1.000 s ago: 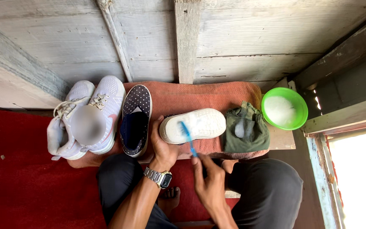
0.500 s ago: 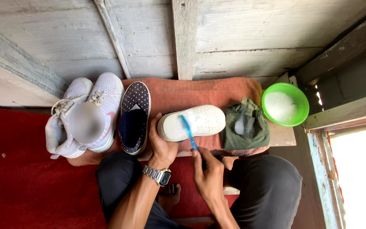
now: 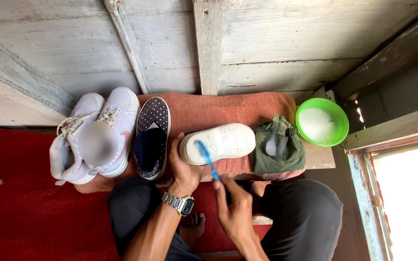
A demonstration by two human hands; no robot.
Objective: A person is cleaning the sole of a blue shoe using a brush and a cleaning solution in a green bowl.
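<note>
My left hand (image 3: pixel 182 166) grips the heel end of a white shoe (image 3: pixel 226 142) that lies sole up on an orange-brown towel (image 3: pixel 218 108). My right hand (image 3: pixel 235 208) holds a blue toothbrush (image 3: pixel 208 157) by its handle, with the brush head resting on the white sole. A metal wristwatch (image 3: pixel 180 203) sits on my left wrist.
A dark blue dotted slip-on shoe (image 3: pixel 152 137) lies left of the white shoe, and a pair of pale sneakers (image 3: pixel 97 135) further left. A green cloth (image 3: pixel 277 145) and a green bowl of white foam (image 3: pixel 321 122) lie right. Grey wooden planks (image 3: pixel 267 53) rise behind; red carpet (image 3: pixel 25 212) covers the floor.
The brush head has shifted a little along the white sole. Both hands otherwise keep their hold and place.
</note>
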